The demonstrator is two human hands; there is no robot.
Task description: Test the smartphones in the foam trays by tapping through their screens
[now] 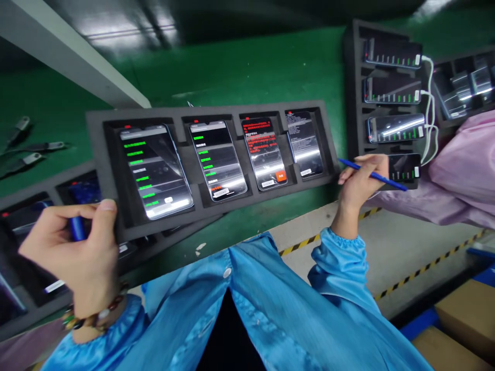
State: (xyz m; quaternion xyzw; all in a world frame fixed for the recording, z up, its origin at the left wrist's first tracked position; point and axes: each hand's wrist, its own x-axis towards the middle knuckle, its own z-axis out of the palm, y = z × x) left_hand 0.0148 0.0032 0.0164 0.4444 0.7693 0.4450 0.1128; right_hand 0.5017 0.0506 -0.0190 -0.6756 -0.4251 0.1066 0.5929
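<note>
A dark foam tray with several lit phones is held up at a slant in front of me. My left hand grips its left end, thumb on top, with a blue object in the curled fingers. My right hand is at the tray's right end, fingers bent around a blue pen; whether the fingertips touch the tray is hard to tell. One phone shows red text and an orange button. Green lines fill the leftmost phone and the phone beside it.
Another foam tray at the right holds phones with white cables. A pink sleeve lies beside it. More trays sit under my left hand. Cable plugs rest on the green table; a grey post crosses the upper left.
</note>
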